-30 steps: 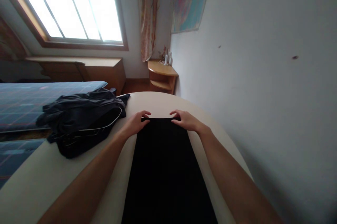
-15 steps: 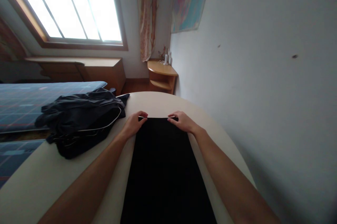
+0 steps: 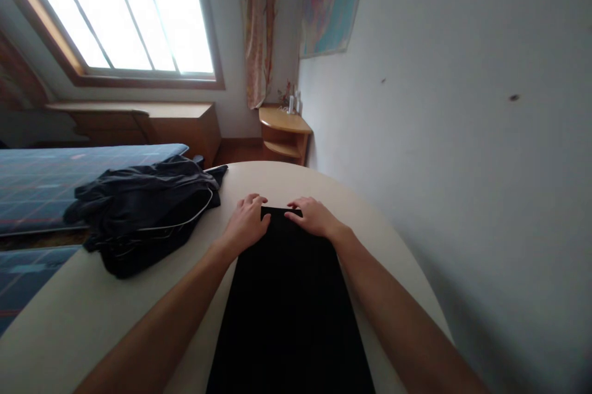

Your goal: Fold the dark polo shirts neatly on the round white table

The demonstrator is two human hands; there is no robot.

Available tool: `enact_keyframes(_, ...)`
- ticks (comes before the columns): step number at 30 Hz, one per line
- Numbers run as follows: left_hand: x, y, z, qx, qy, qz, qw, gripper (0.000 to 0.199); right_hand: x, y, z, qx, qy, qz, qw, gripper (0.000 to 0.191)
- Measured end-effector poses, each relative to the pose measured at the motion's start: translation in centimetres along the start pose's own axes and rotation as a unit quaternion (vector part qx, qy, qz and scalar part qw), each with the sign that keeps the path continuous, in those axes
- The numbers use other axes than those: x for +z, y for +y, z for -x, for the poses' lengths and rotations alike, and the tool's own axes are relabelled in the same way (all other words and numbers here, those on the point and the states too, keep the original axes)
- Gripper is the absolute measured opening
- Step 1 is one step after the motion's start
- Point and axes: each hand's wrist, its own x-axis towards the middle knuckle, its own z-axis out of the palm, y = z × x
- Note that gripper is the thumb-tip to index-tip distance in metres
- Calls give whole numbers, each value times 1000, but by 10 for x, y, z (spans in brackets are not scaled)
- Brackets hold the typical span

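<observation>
A long piece of black cloth (image 3: 289, 307), flat and smooth, runs from the near edge of view up the middle of the white table (image 3: 305, 179). It may be a folded garment, but its kind does not show. My left hand (image 3: 247, 221) lies over its far left corner, thumb and fingers apart. Across from it, my right hand (image 3: 317, 216) rests on the far right corner, its thumb also apart from the fingers. Between the two hands a short stretch of the cloth's far edge shows. The near end is out of view.
Dark crumpled clothing (image 3: 148, 197) with white piping lies at the table's left edge. Behind it is a blue plaid mattress (image 3: 92, 163). A white wall (image 3: 462, 166) stands close on the right. A corner shelf (image 3: 284, 119) and a desk (image 3: 180, 110) stand beyond.
Both hands have loosened from a pinch on the cloth's far edge and now lie on its corners. They have come slightly closer together, the left hand turning more palm down.
</observation>
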Motion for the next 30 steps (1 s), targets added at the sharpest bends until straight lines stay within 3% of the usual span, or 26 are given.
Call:
enact_keyframes(5,-14,50,30,30,-96,-49,994,56,9,2,-1,44,-10,16,999,32)
enact_keyframes(10,-8,86,63,49,-179,-68,980,68,-1,17,6,191,10,55,980,33)
enact_keyframes(13,5,84,67,0,-197,-102,975,74,-14,26,15,299,11,77,951,38)
enact_keyframes(17,23,59,54,-24,-163,-112,980,79,-34,30,26,404,-29,118,907,39)
enact_keyframes(20,33,43,46,25,-122,-98,987,75,-39,24,28,366,-18,147,919,41)
enact_keyframes(24,37,33,42,65,-95,-87,990,70,-18,3,20,143,10,86,986,51)
enact_keyframes(26,37,31,41,67,-88,-81,991,69,-1,-7,16,56,-14,42,997,54)
enact_keyframes(30,39,20,35,38,-70,-68,994,62,26,-19,13,67,-39,37,996,57)
